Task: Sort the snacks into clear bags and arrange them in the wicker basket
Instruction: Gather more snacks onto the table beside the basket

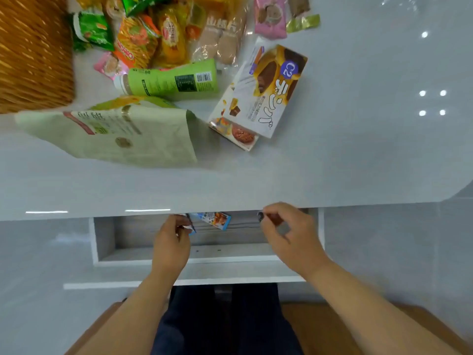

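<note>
Left hand (172, 242) pinching blue snack packet (213, 219) below table edge (230, 198); right hand (286, 231) pinching small dark object (260, 216)

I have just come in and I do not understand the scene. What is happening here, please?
A person sits at a glossy white table with an open drawer below it. The left hand pinches a small blue snack packet over the drawer; the right hand pinches a small dark item, too small to identify. On the table lie many snack packs, a green bottle on its side, a white chocolate-biscuit box and a wicker basket.
</note>
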`<action>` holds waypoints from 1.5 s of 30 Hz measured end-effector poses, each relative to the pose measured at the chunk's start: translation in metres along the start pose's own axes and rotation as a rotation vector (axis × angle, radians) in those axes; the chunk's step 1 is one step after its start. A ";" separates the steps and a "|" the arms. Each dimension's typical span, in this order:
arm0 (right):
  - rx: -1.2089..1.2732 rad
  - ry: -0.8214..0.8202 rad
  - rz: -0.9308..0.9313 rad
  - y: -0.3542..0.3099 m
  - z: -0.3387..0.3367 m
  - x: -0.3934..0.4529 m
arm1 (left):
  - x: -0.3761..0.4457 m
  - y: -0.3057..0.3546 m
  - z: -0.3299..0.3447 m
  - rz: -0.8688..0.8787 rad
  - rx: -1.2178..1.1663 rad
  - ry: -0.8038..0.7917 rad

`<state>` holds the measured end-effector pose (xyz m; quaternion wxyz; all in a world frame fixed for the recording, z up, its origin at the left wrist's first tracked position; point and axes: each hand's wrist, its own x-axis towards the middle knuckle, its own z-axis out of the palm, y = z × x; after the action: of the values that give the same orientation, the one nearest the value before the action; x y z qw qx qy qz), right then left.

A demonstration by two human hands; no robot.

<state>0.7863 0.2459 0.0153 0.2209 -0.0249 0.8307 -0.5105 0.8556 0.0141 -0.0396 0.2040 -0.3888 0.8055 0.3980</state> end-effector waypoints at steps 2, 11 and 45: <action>-0.160 -0.239 -0.043 0.016 0.020 -0.010 | 0.012 -0.011 0.006 -0.038 0.070 0.032; -0.660 -0.603 0.217 0.078 0.119 0.050 | 0.083 -0.035 0.047 -0.419 0.420 0.090; 0.136 -0.147 0.461 -0.102 0.068 -0.014 | -0.056 0.006 -0.091 0.455 0.062 -0.164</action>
<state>0.8065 0.1442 0.0815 0.3924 0.1433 0.7598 -0.4982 0.8838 -0.0307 0.0538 0.1859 -0.1573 0.8648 0.4391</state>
